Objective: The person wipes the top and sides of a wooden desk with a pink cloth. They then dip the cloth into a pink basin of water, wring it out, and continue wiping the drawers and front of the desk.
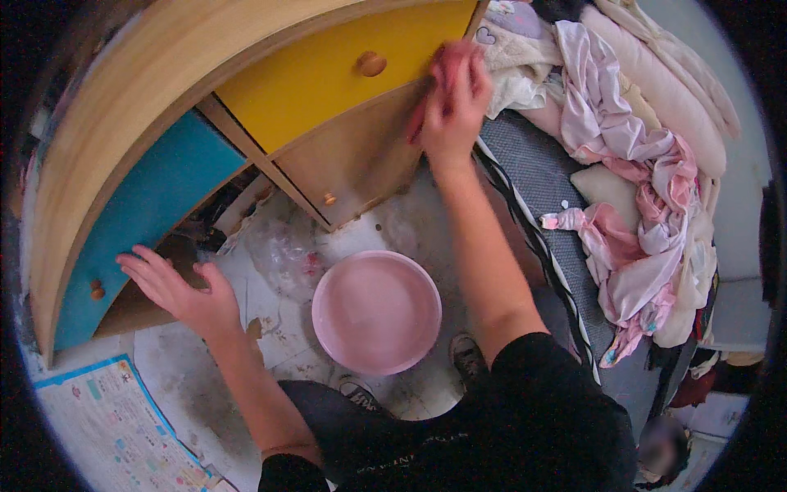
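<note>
My right hand is closed on a red cloth, blurred by motion. It presses the cloth at the right end of the yellow drawer front, to the right of a round wooden knob. Part of the cloth hangs below the hand, over the edge of the wooden door. My left hand is open, fingers spread, by the lower edge of the blue drawer front. Nothing shows in it. A pink basin stands on the floor between my arms; its inside looks pink too.
A grey bed edge with black-and-white trim runs along the right, heaped with pink and white bedding. At lower left lies a printed sheet with a blue border. A clear plastic bag rests beside the basin. My shoes are just below it.
</note>
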`<state>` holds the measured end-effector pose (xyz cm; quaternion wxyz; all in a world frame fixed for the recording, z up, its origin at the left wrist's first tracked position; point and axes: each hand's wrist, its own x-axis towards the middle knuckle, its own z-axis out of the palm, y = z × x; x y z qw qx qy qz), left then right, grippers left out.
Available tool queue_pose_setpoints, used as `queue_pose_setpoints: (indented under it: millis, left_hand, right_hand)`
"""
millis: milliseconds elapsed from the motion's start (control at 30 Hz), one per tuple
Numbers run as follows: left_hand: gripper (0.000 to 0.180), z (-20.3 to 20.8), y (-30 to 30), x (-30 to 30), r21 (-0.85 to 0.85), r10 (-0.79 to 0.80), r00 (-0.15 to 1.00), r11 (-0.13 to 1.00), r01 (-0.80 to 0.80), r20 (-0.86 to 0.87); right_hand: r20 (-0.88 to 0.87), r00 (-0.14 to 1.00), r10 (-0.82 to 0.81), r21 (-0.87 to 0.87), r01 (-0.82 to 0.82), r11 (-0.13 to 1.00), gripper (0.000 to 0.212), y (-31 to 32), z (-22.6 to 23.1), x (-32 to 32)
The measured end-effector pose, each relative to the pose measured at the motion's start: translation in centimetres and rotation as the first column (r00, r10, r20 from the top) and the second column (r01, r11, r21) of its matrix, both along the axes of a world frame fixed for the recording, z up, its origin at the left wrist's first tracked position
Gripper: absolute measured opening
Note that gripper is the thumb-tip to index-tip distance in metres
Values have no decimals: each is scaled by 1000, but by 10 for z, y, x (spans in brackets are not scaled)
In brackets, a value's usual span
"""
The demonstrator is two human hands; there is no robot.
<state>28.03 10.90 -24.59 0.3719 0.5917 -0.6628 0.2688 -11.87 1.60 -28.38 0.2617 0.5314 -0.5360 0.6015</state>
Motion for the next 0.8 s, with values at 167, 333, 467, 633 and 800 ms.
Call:
queue_pose_setpoints:
  millis: [167, 333, 467, 633, 800]
  left_hand:
    - [57, 24, 18, -38, -95, -19, 997, 995, 11, -76]
    - [26, 33, 12, -134, 245, -190, 476, 665, 706, -859]
    - [50, 83, -31, -210, -100, 187, -177, 359, 928, -966]
    - [54, 94, -69, -241, -152, 251, -280, 431, 889, -927]
    - [34, 81, -78, -237, -164, 232, -314, 501, 850, -921]
  right_hand:
    - [171, 979, 108, 199, -142, 970, 64, 29, -47, 16]
    - [81, 989, 124, 36, -127, 991, 56, 13, 78, 15]
    - [65, 992, 105, -7, -105, 994, 59, -1, 78, 0]
    - [138, 975, 174, 209, -201, 957, 66, 28, -16, -4]
    - [668, 623, 407, 91, -612, 786, 54, 61, 11, -27]
